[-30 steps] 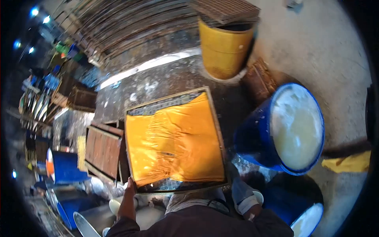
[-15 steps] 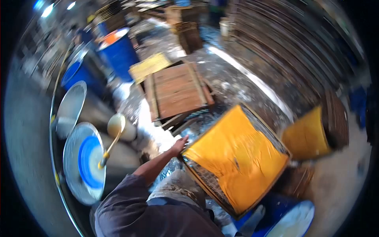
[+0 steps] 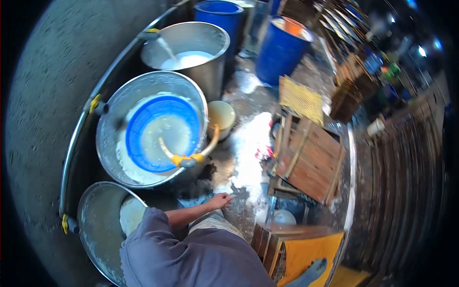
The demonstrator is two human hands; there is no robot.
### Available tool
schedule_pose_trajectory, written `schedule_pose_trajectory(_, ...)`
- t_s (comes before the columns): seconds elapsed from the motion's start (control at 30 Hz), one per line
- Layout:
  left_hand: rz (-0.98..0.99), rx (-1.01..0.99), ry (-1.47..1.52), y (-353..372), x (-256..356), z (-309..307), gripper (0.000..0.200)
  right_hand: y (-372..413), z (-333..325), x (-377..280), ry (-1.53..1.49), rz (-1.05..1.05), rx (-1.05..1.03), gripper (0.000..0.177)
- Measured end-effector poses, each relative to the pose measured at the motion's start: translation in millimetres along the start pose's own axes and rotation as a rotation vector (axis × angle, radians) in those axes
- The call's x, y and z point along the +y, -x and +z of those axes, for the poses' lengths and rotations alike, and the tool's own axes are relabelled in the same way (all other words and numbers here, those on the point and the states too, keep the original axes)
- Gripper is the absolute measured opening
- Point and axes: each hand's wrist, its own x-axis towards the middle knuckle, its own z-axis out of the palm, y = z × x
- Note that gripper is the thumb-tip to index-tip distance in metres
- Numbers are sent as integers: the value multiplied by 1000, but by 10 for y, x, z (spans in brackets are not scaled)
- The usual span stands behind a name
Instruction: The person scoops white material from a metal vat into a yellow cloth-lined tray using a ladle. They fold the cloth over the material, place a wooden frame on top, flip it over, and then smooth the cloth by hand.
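While the left hand (image 3: 221, 201) reaches out flat over the wet floor (image 3: 239, 217), its fingers are spread, it holds nothing, and it touches nothing that I can make out. Its bare forearm runs back to a grey sleeve (image 3: 158, 239) at the bottom of the view. Nearest to it, up and to the left, stands a steel basin (image 3: 111, 143) with a blue bowl (image 3: 143, 119) of pale liquid inside. A ladle (image 3: 221, 117) lies with its cup just outside the rim and its curved handle crossing into the bowl. A second basin (image 3: 93, 225), close beside the sleeve, holds a white lump (image 3: 131, 215). A third (image 3: 203, 36), farther off, takes a thin stream of water into milky liquid. White foam (image 3: 248, 153) spreads on the floor between the basins and a wooden crate (image 3: 311, 160). A yellow mesh (image 3: 300, 99) leans above the crate, with two blue drums (image 3: 282, 48) beyond it. At the bottom edge a yellow sheet (image 3: 303, 251) lies on a wooden frame (image 3: 265, 241). A grey-blue shape on the sheet seems to be the covered right hand (image 3: 311, 272), well apart from the left. Whether it grips the sheet I cannot tell.
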Motion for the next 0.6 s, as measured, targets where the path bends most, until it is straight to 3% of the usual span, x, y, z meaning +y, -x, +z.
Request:
schedule_pose_trajectory(0.03,8,39,20,13,-144,-329,42,-5,534,-433,-44,-41,-151,36)
schedule_pose_trajectory(0.07,15,130,11,-18,-391,-594,39,-239,1146,-309,-101,-344,-300,40)
schedule_pose_trajectory(0.1,23,219,-1,-38,-528,-789,36,213,1740,-1345,-160,-341,-430,41)
schedule_pose_trajectory(0.13,35,250,9,52,-489,-932,36,338,2316,-1697,-105,-468,-572,42)
schedule_pose_trajectory(0.17,30,290,108,208,-427,-1046,34,840,2742,-2458,-171,-285,-733,42)
schedule_pose_trajectory(0.2,24,327,204,355,-362,-1141,32,996,3180,-2706,-77,-458,-911,41)
schedule_pose_trajectory(0.23,31,334,261,437,-363,-1204,32,1192,3776,-2748,-120,-450,-1070,43)
schedule_pose_trajectory(0.27,40,340,316,523,-335,-1256,31,1418,4157,-2987,86,-759,-1196,44)
schedule_pose_trajectory(0.3,61,366,327,607,-305,-1303,31,1774,4633,-2983,-44,-826,-1264,52)
schedule_pose_trajectory(0.37,89,448,322,779,-258,-1335,31,2519,4993,-3649,50,-1116,-1497,63)
schedule_pose_trajectory(0.4,85,493,339,885,-192,-1335,30,2809,5190,-3767,159,-1261,-1581,70)
schedule_pose_trajectory(0.43,172,545,399,927,-247,-1329,30,3069,5307,-3872,225,-1443,-1577,75)
schedule_pose_trajectory(0.47,141,602,381,1017,-214,-1334,28,3289,5409,-3962,291,-1627,-1558,79)
schedule_pose_trajectory(0.53,140,692,469,1196,-131,-1340,27,3559,5795,-3779,346,-1847,-1555,85)
schedule_pose_trajectory(0.57,148,718,469,1241,-112,-1353,27,3624,5907,-3733,456,-1923,-1580,71)
schedule_pose_trajectory(0.6,118,820,516,1279,-112,-1341,27,3658,6053,-3643,440,-1943,-1587,71)
